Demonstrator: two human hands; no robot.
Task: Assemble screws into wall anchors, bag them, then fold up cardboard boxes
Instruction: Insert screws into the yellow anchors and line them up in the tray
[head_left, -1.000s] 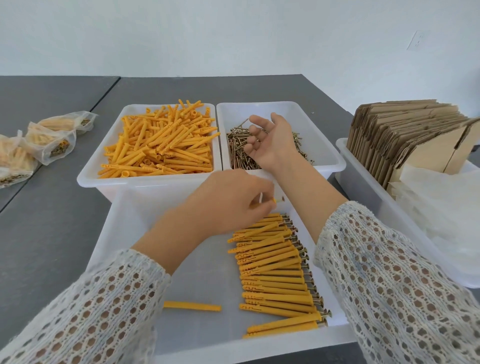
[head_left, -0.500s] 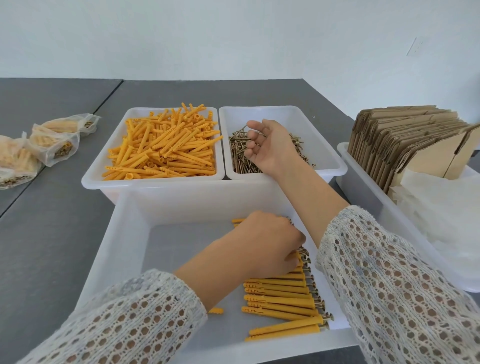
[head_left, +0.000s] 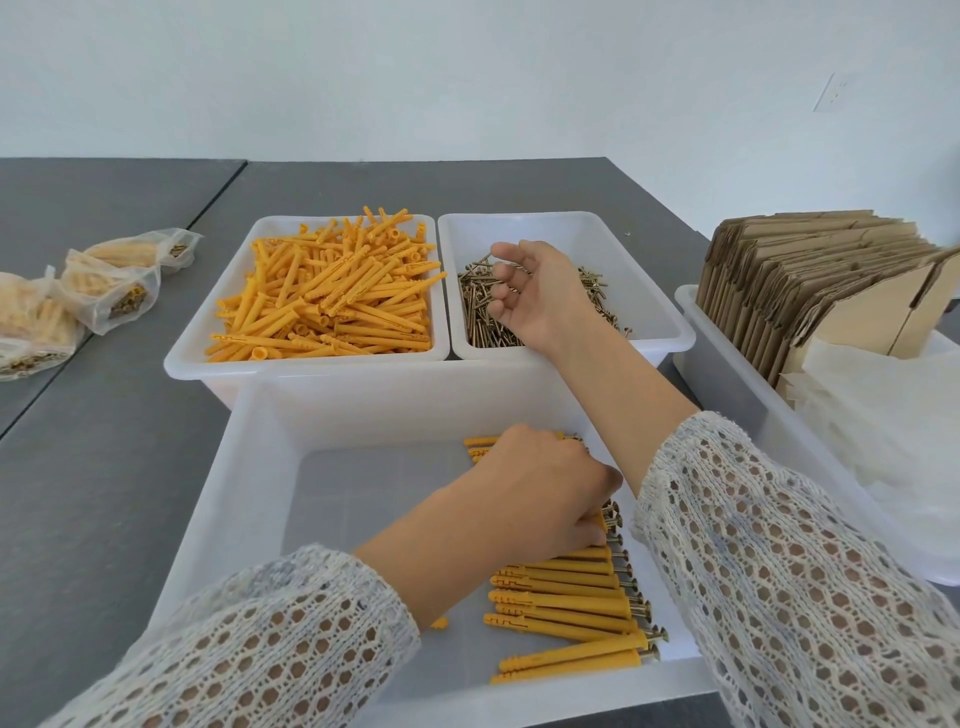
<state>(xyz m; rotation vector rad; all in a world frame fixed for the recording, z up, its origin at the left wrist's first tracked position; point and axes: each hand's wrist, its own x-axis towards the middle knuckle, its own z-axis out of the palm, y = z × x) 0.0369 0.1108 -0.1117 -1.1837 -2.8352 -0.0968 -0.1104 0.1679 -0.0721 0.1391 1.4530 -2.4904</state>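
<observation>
At the bottom of the frame a large white tray (head_left: 249, 499) sits nearest the person, and along its right half lies a row of assembled anchors (head_left: 566, 597), orange sleeves side by side with screw heads all pointing right. That neat row probably makes them easy to count and scoop for bagging. The left hand (head_left: 540, 499) rests knuckles-up on the upper part of the row; its fingers curl down over the pieces, but whether its grip has closed on any of them cannot be told, since the fingertips are hidden. The left half of the tray floor gives open room to shift pieces, while the tray's high walls hem the hand in on the right.

Just beyond, touching the tray's far wall, stand two smaller bins. The left one (head_left: 197, 358) is heaped with loose orange anchors (head_left: 332, 296). The right bin (head_left: 670, 332) holds a low pile of screws (head_left: 483, 312), and the right hand (head_left: 535, 296) hovers over it, palm turned leftward, fingers loosely bent and holding nothing visible; it looks poised to pick up the next screw.

At the right edge, another tub (head_left: 727, 374) holds flat cardboard boxes (head_left: 810, 280) standing on end and clear bags (head_left: 893, 415), within reach for later steps. At the upper left, filled bags (head_left: 104, 291) lie apart on the grey counter (head_left: 93, 493).
</observation>
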